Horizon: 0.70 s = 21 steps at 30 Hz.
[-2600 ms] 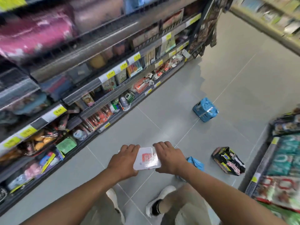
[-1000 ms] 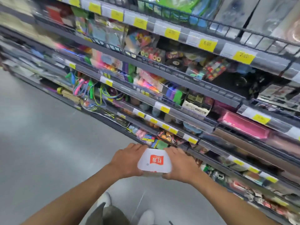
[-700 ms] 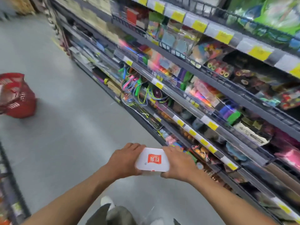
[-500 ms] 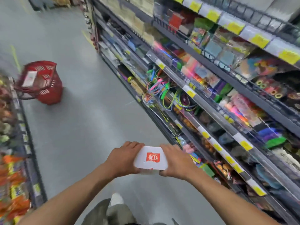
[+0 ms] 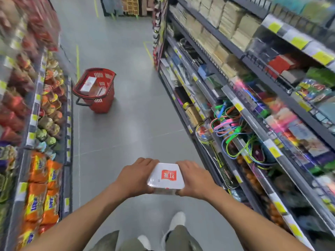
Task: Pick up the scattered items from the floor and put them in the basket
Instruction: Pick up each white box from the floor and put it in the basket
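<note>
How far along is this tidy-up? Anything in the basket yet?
One boxed item already lies in the red basket. The left hand and right hand grip a white pack, well short of the basket. Left: carry it over and drop it in; no other floor items show here.

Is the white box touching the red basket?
Apart. The head view shows the white box gripped by left hand and right hand, grey floor between it and the red basket up the aisle.
</note>
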Tool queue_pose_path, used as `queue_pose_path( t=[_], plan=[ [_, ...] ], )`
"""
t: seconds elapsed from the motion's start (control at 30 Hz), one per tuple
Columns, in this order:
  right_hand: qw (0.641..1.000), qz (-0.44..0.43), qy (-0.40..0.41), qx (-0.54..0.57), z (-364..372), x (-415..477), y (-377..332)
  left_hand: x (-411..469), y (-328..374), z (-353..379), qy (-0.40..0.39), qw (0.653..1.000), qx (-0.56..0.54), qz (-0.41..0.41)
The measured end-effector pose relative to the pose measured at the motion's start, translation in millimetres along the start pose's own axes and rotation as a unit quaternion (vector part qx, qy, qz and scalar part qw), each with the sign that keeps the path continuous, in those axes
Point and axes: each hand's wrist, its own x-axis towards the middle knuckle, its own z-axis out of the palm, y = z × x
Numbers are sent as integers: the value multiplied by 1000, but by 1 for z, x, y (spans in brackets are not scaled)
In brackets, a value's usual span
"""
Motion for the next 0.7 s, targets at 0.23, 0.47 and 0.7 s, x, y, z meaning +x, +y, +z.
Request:
queue_pose_path(
  t=[0.23,0.47,0.7],
  plan=[
    [998,-65,-9,-10,-28,104,-2,49,-53,-29,15,998,-3,-54],
    [992,-119,-11,-33,-72,206,20,120,-88,-66,24,994,-8,-105],
    [985,-164,-24,-46,-126,309,40,199,-122,-107,41,989,-16,-144]
  ],
)
